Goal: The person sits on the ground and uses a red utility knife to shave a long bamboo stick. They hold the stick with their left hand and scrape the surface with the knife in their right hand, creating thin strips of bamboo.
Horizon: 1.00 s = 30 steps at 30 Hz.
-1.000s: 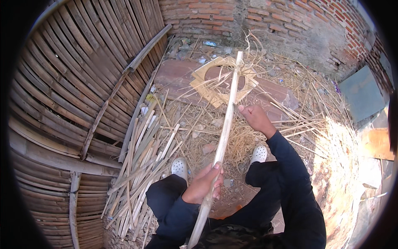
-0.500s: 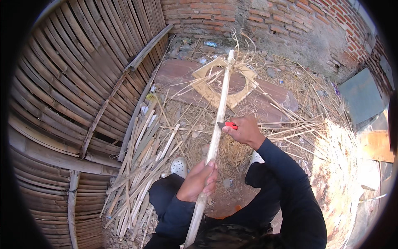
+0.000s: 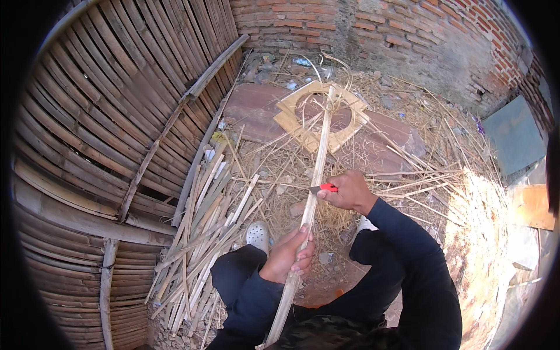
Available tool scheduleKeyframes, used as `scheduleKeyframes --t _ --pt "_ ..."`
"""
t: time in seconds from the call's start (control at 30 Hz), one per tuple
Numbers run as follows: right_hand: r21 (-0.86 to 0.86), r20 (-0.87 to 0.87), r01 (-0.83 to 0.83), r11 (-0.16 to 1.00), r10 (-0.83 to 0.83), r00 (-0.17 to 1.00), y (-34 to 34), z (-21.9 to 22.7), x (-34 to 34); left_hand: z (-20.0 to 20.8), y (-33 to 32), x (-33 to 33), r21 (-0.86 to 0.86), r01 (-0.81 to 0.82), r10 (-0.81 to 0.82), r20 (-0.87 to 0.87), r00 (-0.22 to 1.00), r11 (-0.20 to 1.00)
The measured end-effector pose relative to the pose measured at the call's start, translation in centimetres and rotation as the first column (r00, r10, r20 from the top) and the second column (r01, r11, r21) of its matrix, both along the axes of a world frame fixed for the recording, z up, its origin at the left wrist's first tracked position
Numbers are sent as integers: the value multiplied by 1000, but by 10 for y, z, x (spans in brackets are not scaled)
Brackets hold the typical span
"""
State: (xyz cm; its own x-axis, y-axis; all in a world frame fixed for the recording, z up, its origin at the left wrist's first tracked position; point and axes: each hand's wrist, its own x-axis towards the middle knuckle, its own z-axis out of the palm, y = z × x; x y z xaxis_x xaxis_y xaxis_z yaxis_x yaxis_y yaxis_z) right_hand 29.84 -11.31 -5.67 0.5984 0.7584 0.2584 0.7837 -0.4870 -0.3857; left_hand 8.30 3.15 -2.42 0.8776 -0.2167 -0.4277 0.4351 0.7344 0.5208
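Note:
My left hand (image 3: 290, 255) is wrapped round a long pale bamboo strip (image 3: 321, 153), which slants from my lap up to the far middle. In my right hand (image 3: 351, 192) is a red-handled utility knife (image 3: 329, 188), its dark blade against the strip's right part, farther along than my left hand. Thin curled shavings hang about the strip's far end. That end lies over a light wooden board with a round hole (image 3: 343, 140).
A heap of split bamboo strips (image 3: 198, 239) lies on the left beside a bamboo slat wall (image 3: 87, 116). More strips (image 3: 420, 181) and shavings litter the ground on the right. Beyond the flat reddish slab (image 3: 251, 114) stands a brick wall (image 3: 402, 35). A grey panel (image 3: 513, 137) leans at the right.
The whole view has shifted slightly. The strip's far end sits a little nearer, and the knife is slightly closer to me. Both hands keep their hold.

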Motion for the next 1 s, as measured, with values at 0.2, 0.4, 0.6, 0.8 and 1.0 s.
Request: scheduleKeyframes --t 0.2,0.4,0.6,0.8,1.0 --pt "20 152 -57 998 54 987 5 -3 12 11 -4 1 230 -17 18 0 1000 973" --pt "66 8 284 956 -285 958 -4 -11 64 11 -15 1 261 44 -50 17 999 964" --pt "50 -6 33 998 -33 999 6 -11 -3 12 -3 -7 306 24 -29 13 1000 952" --pt "88 211 24 996 -42 977 1 -16 37 12 -9 -10 308 16 -34 54 998 951" --pt "97 257 154 983 -174 951 0 -13 68 10 -9 -14 348 43 -75 82 994 937"
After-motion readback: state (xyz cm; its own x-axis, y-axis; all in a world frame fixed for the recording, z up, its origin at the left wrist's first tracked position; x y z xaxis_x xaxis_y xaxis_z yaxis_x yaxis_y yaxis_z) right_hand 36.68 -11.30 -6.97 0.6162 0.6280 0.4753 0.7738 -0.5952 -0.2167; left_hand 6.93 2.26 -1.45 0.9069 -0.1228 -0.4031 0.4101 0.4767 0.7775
